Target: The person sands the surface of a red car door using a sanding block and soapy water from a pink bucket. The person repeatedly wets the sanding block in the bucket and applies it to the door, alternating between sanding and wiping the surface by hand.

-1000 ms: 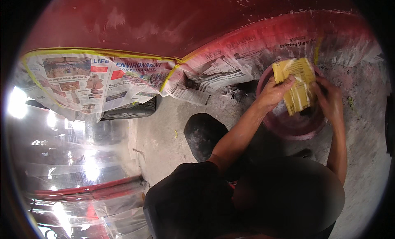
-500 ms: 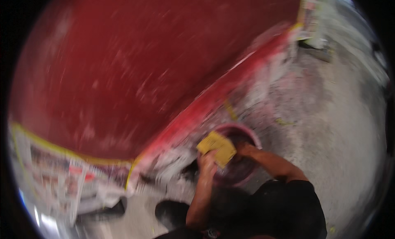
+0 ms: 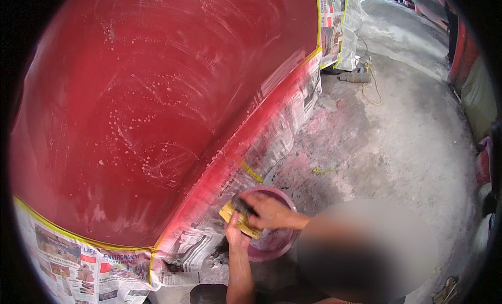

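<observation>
A folded sheet of sandpaper (image 3: 227, 212), yellow on its back with a dark face, is tilted over the left side of a pink basin (image 3: 285, 251). My left hand (image 3: 238, 232) grips its lower edge, thumb on the yellow side. Lying across the dark face is my right hand (image 3: 269, 212); its fingers are smeared by motion, so their grip is unclear. Just beyond both hands rises a large red car body panel (image 3: 157, 110), streaked and dotted with whitish wet drops. The basin's inside is partly hidden by my hands.
Newspaper sheets (image 3: 68, 259) edged with yellow tape border the panel. On the stained concrete floor (image 3: 387, 147) lie a yellow scrap (image 3: 323, 171) and a grey cylindrical tool (image 3: 355, 77) with a cord. Bags and other items line the far right. A blurred patch covers the lower right.
My right hand has come up from inside the basin onto the sandpaper. The sandpaper is turned, now showing its dark face. The view has shifted, bringing more floor into sight.
</observation>
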### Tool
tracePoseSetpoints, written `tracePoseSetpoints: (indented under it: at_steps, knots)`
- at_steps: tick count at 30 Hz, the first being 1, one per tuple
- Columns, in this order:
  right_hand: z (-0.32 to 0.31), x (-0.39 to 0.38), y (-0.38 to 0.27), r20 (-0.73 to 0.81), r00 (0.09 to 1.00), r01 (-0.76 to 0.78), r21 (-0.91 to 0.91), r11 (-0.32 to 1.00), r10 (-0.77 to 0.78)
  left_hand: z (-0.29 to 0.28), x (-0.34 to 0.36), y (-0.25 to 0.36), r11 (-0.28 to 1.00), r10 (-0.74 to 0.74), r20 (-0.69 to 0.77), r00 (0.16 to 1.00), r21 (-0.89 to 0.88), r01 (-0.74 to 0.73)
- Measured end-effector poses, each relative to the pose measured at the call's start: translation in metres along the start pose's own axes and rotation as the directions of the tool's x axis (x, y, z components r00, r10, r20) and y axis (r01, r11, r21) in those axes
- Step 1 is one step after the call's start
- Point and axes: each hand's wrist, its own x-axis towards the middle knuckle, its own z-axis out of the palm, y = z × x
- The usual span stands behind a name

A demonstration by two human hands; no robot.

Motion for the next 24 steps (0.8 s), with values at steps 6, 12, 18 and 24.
tracePoseSetpoints:
  at_steps: [6, 12, 18, 24]
  knots:
    - [0.024, -0.024, 0.003, -0.107, 0.990, 0.093, 0.056, 0.994, -0.087, 0.062, -0.016, -0.018, 0.972, 0.213, -0.058, 0.975, 0.119, -0.205]
    - [0.014, -0.032, -0.001, -0.125, 0.991, -0.037, 0.116, 0.993, 0.052, 0.057, -0.015, -0.019, 0.976, 0.158, 0.100, 0.982, -0.168, -0.140]
    - [0.020, -0.020, 0.004, -0.301, 0.953, -0.003, 0.087, 0.996, 0.030, 0.053, -0.025, -0.005, 0.873, 0.139, 0.343, 0.929, -0.485, 0.048]
    - [-0.024, -0.017, -0.030, -0.459, 0.885, 0.111, 0.041, 0.993, -0.080, 0.099, -0.016, -0.003, 0.932, 0.106, 0.317, 0.942, -0.362, 0.017]
